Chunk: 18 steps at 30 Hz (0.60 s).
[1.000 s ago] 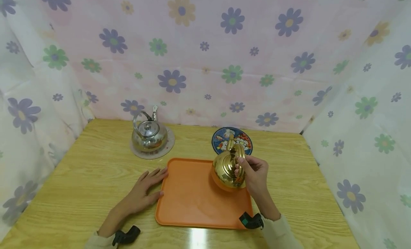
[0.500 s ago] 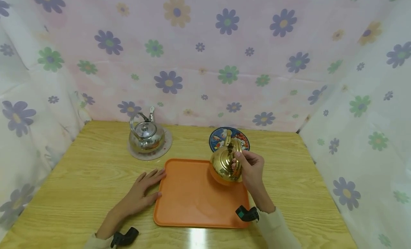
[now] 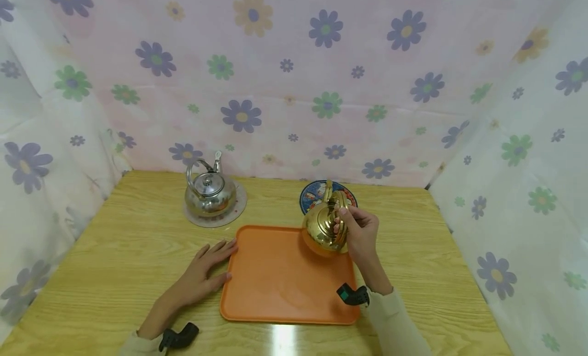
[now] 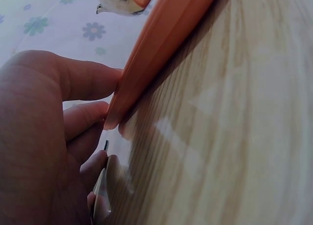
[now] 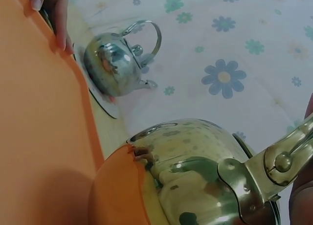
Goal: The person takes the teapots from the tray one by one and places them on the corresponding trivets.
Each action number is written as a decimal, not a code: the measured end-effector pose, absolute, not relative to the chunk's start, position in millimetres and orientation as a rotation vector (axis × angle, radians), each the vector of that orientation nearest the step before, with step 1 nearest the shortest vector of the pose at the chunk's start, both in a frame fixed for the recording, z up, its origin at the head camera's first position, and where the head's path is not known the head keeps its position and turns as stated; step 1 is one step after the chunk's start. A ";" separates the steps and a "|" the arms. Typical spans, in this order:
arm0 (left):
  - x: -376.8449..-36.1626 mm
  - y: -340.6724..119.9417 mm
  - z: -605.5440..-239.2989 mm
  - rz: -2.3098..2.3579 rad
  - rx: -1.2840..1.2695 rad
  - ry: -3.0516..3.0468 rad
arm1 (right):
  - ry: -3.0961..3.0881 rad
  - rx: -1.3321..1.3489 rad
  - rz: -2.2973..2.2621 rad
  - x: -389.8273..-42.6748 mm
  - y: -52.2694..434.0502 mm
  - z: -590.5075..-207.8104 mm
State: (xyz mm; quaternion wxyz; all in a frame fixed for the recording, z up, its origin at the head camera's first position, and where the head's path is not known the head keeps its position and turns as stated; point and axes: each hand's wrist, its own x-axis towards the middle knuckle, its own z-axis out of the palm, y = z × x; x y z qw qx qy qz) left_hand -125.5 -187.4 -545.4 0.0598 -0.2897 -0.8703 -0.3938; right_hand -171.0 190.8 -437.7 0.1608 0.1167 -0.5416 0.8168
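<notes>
My right hand (image 3: 360, 231) grips the handle of a gold kettle (image 3: 323, 228) and holds it lifted over the far right corner of the orange tray (image 3: 275, 284). The right wrist view shows the gold kettle (image 5: 205, 176) close up, mirroring the tray (image 5: 39, 117) below it. My left hand (image 3: 206, 267) lies flat on the table with its fingers straight against the tray's left rim; in the left wrist view the fingers (image 4: 88, 83) touch the tray's edge (image 4: 161, 44). A patterned blue coaster (image 3: 314, 193) lies just behind the gold kettle, partly hidden by it.
A silver kettle (image 3: 209, 190) stands on a round pale mat (image 3: 236, 210) at the back left of the wooden table (image 3: 115, 244). Flowered cloth walls (image 3: 294, 80) close in the table at the back and on both sides.
My right hand has carried the gold kettle a little farther back, toward the blue coaster. My left hand has stayed against the tray's rim.
</notes>
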 end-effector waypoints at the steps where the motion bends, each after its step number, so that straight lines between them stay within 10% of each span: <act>1: -125.7 -187.4 -545.2 -1.188 -0.878 -2.637 | -1.546 0.329 2.337 -171.9 190.8 -437.5; 18: -124.8 -187.4 -546.2 -1.180 -0.880 -2.639 | -1.530 0.237 2.347 -189.5 187.3 -437.4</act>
